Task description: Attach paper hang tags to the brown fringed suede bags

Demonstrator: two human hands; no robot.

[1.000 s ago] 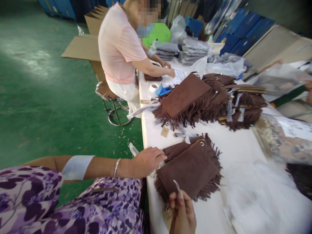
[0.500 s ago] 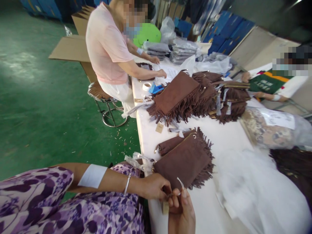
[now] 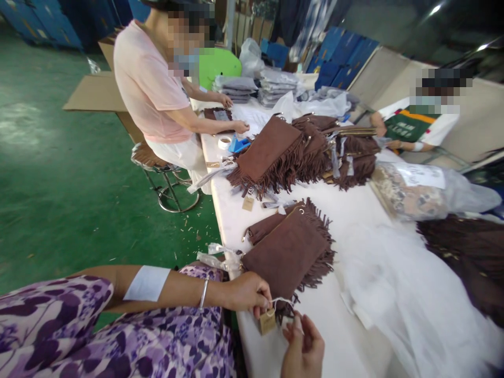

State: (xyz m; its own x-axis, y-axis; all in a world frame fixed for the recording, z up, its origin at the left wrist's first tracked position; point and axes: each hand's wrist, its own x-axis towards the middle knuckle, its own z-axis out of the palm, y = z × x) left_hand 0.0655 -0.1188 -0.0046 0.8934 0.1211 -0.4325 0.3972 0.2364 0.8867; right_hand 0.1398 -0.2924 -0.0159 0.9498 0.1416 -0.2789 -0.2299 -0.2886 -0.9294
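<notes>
A brown suede fringed bag (image 3: 289, 252) lies on the white table (image 3: 354, 325) in front of me, on top of a second one. My left hand (image 3: 247, 292) is pinched on a thin white string at the bag's near corner. A small tan paper tag (image 3: 267, 321) dangles from that string. Just to the right and nearer me, my right hand (image 3: 302, 344) has its fingers closed on the string's other end. A silver bangle sits on my left wrist.
A heap of brown fringed bags (image 3: 299, 152) lies further up the table. A person in a pink top (image 3: 151, 89) sits on a stool (image 3: 157, 168) at the table's left side. Another person (image 3: 417, 123) works at the right. White tissue (image 3: 409, 294) and a plastic-wrapped bundle (image 3: 417, 191) lie to the right.
My left hand came from the upper bag edge down to the near corner and met my right hand at the string. The tag now hangs between both hands.
</notes>
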